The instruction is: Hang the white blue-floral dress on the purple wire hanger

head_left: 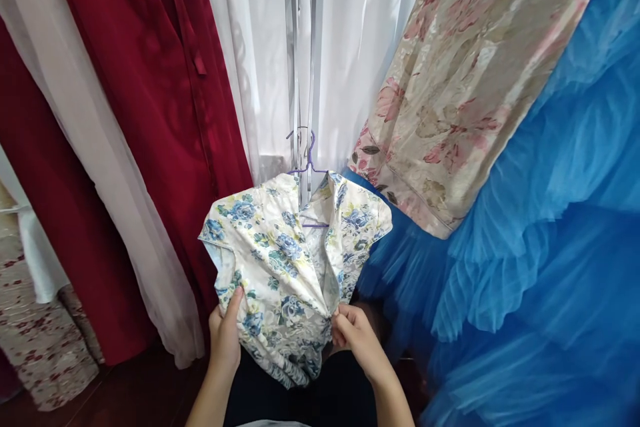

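A white blouse with blue flowers (280,253) hangs on a purple hanger (311,159) in the middle of the view. Its front is partly open, with the neckline forming a deep V. My left hand (226,332) grips the blouse's left side, thumb lying on the front and the other fingers hidden behind the cloth. My right hand (354,332) pinches the front edge at the bottom of the V, where the two sides meet. The lower part of the blouse is bunched and folds down towards my lap.
Long garments hang close on both sides: a dark red gown (165,100) at left, a floral beige dress (465,80) and a ruffled blue tulle skirt (540,280) at right. White curtain-like cloth (360,47) hangs behind. A dark floor (135,390) shows below.
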### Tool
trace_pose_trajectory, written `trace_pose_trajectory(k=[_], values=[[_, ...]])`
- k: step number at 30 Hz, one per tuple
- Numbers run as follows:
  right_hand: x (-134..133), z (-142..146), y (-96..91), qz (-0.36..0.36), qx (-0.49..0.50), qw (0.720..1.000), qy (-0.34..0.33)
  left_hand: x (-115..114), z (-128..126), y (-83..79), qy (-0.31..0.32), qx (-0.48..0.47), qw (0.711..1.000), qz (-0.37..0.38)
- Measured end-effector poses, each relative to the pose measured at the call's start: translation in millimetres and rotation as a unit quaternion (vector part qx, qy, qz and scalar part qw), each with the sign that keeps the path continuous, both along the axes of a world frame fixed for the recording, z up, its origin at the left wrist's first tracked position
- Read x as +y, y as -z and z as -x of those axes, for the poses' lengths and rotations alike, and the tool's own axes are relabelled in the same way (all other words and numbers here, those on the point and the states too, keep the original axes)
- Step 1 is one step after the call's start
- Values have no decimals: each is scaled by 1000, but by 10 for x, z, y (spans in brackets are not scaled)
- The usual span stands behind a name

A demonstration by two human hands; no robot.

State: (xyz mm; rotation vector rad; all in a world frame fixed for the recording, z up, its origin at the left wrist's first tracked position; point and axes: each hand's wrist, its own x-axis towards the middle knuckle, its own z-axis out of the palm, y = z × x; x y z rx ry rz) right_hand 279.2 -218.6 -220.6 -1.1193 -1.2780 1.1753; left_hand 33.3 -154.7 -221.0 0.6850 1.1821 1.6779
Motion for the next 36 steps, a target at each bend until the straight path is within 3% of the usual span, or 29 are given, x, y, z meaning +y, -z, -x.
trace_pose_trajectory(k=[3, 5, 6, 7, 10, 12, 16, 21, 24, 27, 30, 32, 34, 36], values=[[3, 25, 5, 16, -1, 999, -32, 13, 103, 136, -73, 106, 990, -60], [15, 109, 1, 31, -9, 999, -37, -45, 73, 193, -152, 190, 962, -121], [25, 158, -3, 34, -8, 999, -33, -91, 24, 213, -159, 231, 948, -147], [36, 207, -9, 35, -5, 999, -28, -146, -47, 230, -130, 275, 938, -165], [66, 311, -44, 38, -3, 999, -8, -300, -341, 291, 82, 380, 906, -169], [72, 344, -69, 52, -10, 999, -1, -355, -551, 343, 176, 401, 884, -161], [39, 384, -35, 54, 4, 998, 21, -340, -810, 401, 197, 389, 886, -156], [39, 406, -10, 37, 57, 994, 82, -325, -772, 321, 231, 406, 865, -185], [214, 360, -316, -9, 73, 989, 131, -370, -713, 278, 249, 426, 848, -195], [563, 280, -907, -80, 69, 985, 137, -414, -718, 296, 264, 429, 840, -202], [965, 246, -1561, -154, 71, 976, 134, -438, -771, 399, 244, 413, 852, -209], [1160, 270, -1878, -173, 80, 972, 139, -443, -795, 507, 219, 404, 864, -206], [1251, 314, -2034, -177, 82, 972, 134, -429, -788, 609, 199, 398, 874, -194], [1247, 353, -2038, -182, 71, 972, 131, -381, -747, 641, 192, 389, 882, -184]])
